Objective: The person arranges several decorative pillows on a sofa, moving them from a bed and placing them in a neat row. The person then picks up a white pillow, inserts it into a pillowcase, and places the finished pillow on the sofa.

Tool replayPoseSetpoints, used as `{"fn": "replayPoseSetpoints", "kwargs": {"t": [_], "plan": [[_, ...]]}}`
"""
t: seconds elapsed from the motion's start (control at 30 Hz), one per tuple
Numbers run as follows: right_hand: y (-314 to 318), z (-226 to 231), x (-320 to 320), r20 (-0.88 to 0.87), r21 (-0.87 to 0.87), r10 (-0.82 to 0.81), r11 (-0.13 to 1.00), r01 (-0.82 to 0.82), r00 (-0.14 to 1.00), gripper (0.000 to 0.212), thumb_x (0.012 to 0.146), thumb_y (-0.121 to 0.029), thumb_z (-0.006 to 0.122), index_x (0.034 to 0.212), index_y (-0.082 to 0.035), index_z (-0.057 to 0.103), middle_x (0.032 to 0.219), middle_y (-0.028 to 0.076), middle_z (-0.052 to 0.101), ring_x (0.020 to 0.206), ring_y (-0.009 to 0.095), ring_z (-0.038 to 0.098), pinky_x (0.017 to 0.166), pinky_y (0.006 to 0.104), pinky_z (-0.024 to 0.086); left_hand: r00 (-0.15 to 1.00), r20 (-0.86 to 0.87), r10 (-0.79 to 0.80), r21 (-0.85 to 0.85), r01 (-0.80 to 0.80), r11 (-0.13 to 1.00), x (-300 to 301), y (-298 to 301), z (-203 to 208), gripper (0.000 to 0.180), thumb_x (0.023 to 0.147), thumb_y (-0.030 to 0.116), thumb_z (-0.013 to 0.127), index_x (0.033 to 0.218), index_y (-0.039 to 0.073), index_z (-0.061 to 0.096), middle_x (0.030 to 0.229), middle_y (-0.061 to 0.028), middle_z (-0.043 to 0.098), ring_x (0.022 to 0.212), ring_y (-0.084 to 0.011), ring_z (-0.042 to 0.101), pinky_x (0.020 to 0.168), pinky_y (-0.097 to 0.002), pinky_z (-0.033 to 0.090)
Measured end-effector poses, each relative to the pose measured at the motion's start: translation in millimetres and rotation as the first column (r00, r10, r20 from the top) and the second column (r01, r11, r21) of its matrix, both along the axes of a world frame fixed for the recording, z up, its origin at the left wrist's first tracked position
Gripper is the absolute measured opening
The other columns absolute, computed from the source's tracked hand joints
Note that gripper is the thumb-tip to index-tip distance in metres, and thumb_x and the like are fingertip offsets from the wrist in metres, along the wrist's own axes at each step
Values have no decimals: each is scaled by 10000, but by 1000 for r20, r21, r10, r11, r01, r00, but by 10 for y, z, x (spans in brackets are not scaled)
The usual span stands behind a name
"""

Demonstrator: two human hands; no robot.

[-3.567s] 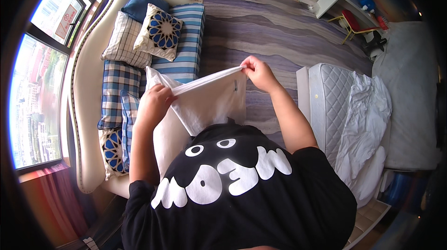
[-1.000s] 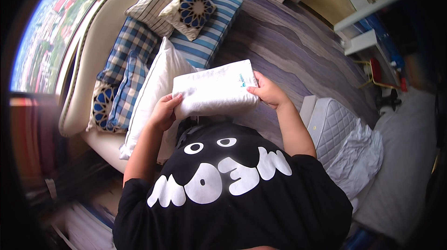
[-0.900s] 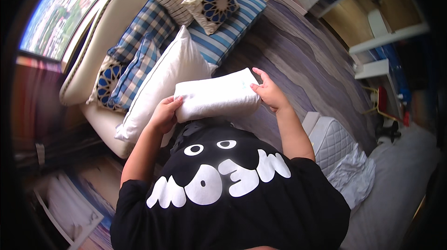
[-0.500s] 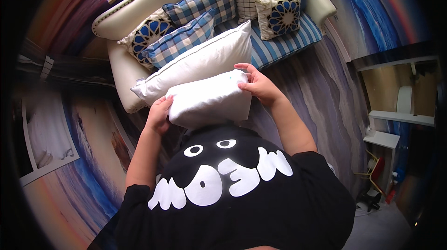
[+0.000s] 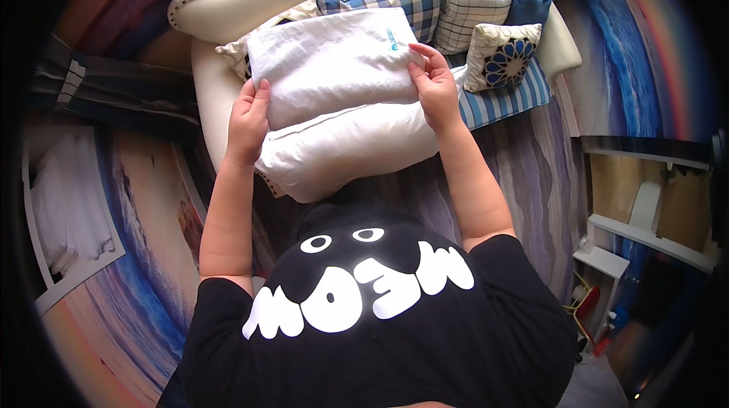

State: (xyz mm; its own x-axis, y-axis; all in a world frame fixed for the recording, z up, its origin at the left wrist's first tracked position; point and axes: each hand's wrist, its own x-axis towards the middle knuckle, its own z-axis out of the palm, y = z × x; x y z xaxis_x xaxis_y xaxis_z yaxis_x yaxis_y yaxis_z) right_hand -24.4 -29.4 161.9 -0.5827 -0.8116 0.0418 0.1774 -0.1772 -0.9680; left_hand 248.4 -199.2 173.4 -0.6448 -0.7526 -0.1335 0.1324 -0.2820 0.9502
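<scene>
A white pillow (image 5: 334,59) with a small blue print near its far right corner is held up over the sofa, its broad face turned up. My left hand (image 5: 249,119) grips its left edge, thumb on top. On the right edge, my right hand (image 5: 437,89) pinches it between thumb and fingers. Just nearer to me, a plump white pillow form (image 5: 353,150) with a piped edge shows below the held one. The held pillow hides its far part, so where the two meet I cannot tell.
The cream sofa (image 5: 220,6) carries a blue checked cushion (image 5: 418,6), a white grid cushion (image 5: 477,9), a patterned cushion (image 5: 497,59) and a blue striped seat (image 5: 509,100). A dark curtain (image 5: 114,89) hangs left. White shelving (image 5: 645,237) stands right.
Both hands have moved away from me and up over the sofa with the white pillow. Its broad face with the blue print now shows, and it covers more cushions. The view has shifted slightly.
</scene>
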Motion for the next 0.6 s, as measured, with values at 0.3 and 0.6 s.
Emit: {"fn": "replayPoseSetpoints", "kwargs": {"t": [0.3,0.6], "plan": [[501,-1917,382,73,596,43,799,-78,996,374,895,48,515,1266,7,549,1223,103,599,1156,163,541,993,269,399,838,545,12,-89,43,995,385,743,-2261,313,1031,235,428,1188,-3,559,1018,-116,658,954,-181,596,868,-313,455],[459,-2126,129,320,542,152,780,-313,935,697,853,-65,689,1436,-54,307,1126,114,644,1029,146,596,888,287,467,791,598,-128,185,19,983,464,1020,-2530,457,961,327,598,1260,-13,540,1120,-120,660,1027,-182,607,903,-320,462]]}}
